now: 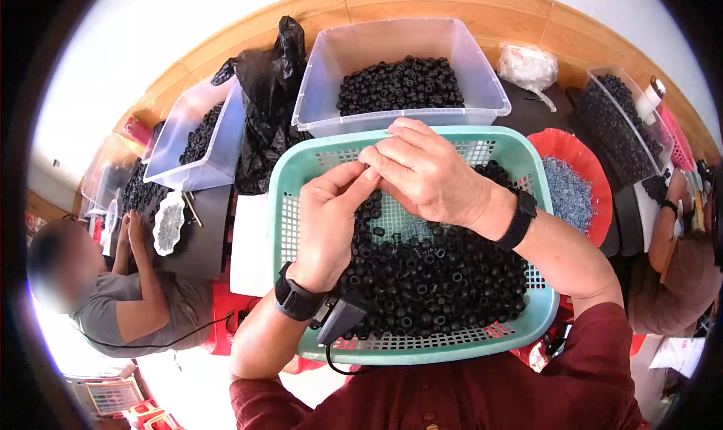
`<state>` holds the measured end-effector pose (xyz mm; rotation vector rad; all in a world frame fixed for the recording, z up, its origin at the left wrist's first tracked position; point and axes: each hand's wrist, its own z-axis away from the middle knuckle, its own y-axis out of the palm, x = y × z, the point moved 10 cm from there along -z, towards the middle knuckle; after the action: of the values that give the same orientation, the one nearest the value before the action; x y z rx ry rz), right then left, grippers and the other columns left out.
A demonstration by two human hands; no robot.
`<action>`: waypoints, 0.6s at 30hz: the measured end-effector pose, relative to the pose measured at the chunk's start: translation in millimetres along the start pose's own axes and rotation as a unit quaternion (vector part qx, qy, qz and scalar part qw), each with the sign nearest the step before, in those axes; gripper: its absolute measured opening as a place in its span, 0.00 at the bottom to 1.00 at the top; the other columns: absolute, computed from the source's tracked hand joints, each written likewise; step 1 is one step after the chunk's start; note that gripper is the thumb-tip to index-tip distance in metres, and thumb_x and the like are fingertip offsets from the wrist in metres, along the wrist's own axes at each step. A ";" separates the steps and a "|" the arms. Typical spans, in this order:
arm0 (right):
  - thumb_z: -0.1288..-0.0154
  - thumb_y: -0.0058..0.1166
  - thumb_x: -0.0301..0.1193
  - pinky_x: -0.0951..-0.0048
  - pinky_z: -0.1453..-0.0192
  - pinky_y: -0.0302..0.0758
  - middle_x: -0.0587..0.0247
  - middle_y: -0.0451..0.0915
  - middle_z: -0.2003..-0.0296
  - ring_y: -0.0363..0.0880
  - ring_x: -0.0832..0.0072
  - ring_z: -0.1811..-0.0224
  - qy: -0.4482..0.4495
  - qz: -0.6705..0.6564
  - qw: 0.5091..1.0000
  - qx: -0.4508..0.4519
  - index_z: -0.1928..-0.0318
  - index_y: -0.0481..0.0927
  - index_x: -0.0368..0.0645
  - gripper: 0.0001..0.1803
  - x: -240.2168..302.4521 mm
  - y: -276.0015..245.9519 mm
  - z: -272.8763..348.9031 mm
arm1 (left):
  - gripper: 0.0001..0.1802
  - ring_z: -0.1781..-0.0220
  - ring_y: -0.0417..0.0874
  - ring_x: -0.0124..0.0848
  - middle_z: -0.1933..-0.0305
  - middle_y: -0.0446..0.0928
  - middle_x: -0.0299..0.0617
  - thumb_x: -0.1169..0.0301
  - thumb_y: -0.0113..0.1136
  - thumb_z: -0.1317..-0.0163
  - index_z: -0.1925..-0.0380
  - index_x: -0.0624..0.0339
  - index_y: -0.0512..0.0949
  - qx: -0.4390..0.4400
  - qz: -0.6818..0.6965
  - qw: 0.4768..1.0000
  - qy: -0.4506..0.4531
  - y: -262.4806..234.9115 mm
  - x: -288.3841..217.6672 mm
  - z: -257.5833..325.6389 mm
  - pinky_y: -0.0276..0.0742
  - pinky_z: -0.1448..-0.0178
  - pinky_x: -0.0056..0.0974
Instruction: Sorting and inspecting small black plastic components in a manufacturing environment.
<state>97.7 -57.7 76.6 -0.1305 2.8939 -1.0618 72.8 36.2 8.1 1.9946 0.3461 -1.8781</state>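
Black ring-shaped parts (433, 275) fill the lower and right portion of a teal perforated basket (301, 166) that rests at the person's lap, directly below the head camera. Left hand (327, 223) and right hand (425, 174) meet above the basket's far half, fingertips pinched together at one spot; whatever small piece lies between them is too hidden to identify, so neither grip can be confirmed. Both wrists carry black bands, and a small black device with a cable (340, 318) hangs at the left wrist over the basket's near rim. Beyond the basket stands a clear plastic tub (316, 61) holding more black parts, with a black plastic bag (263, 91) to its left and a second clear tub (177, 140) further left. A red dish of small grey pieces (576, 178) sits just right of the basket. A co-worker in a grey shirt (128, 309) sits at the left.
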 end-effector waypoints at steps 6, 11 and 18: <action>0.55 0.65 0.27 0.63 0.48 0.69 0.64 0.78 0.66 0.76 0.70 0.66 0.039 0.004 0.998 -0.040 0.57 0.78 0.37 0.20 -6.1 -14.3 -4.4 | 0.12 0.60 0.75 0.20 0.62 0.80 0.34 0.70 0.55 0.34 0.57 0.66 0.79 0.021 0.050 0.998 0.010 -0.2 -0.3 -6.1 0.69 0.52 0.27; 0.54 0.65 0.27 0.62 0.46 0.68 0.67 0.79 0.65 0.77 0.72 0.66 0.066 -0.021 0.997 -0.032 0.57 0.79 0.39 0.20 -12.6 -15.4 -3.5 | 0.13 0.57 0.77 0.24 0.58 0.80 0.37 0.69 0.53 0.33 0.55 0.66 0.78 0.055 0.091 0.994 -0.021 2.7 1.8 -6.6 0.70 0.47 0.33; 0.51 0.64 0.27 0.61 0.46 0.67 0.67 0.81 0.63 0.78 0.72 0.64 0.068 -0.047 0.995 -0.051 0.57 0.80 0.40 0.18 -17.3 -14.2 -3.1 | 0.14 0.57 0.76 0.21 0.57 0.80 0.34 0.65 0.53 0.33 0.53 0.61 0.78 0.089 0.157 0.982 -0.062 6.3 12.9 -11.9 0.69 0.48 0.31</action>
<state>115.5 -64.8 88.6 -0.2080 3.0940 -0.9737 87.2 34.7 -3.6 1.8956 -0.1688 -1.8700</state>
